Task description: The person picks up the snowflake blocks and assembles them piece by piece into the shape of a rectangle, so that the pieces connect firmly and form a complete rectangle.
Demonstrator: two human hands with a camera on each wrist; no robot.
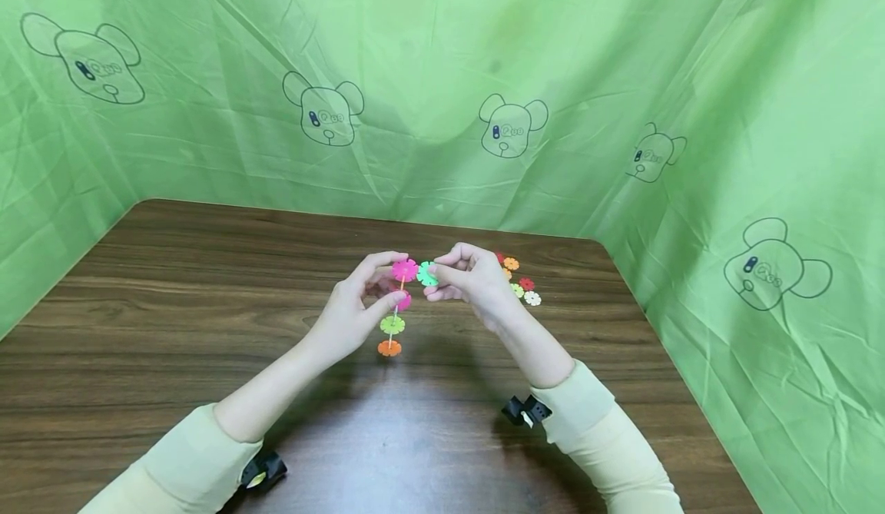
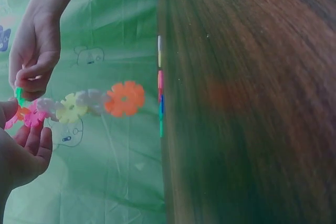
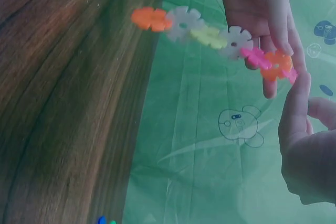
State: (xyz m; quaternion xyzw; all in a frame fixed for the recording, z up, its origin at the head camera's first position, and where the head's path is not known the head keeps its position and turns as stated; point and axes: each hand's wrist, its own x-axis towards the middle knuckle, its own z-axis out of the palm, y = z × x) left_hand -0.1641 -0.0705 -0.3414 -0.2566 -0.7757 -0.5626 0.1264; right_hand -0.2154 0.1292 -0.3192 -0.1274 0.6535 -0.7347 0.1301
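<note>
While the left hand (image 1: 349, 310) is pinching the flower-disc chain (image 1: 392, 325) above the table (image 1: 173, 306), the right hand (image 1: 477, 280) is pinching a green disc (image 1: 426, 273) beside its top pink disc (image 1: 404, 270). Uneven pushing could be twisting a joint loose, dropping the dangling end. Room is opening leftward; loose discs (image 1: 527, 284) are lying beyond the right hand, a green curtain (image 1: 429, 168) rising behind the far edge.

Bear-head logos (image 1: 515, 125) with unclear lettering (image 1: 331, 117) on curtain (image 1: 422, 30)

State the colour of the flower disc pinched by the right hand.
The flower disc is mint green, clearest in the head view.
</note>
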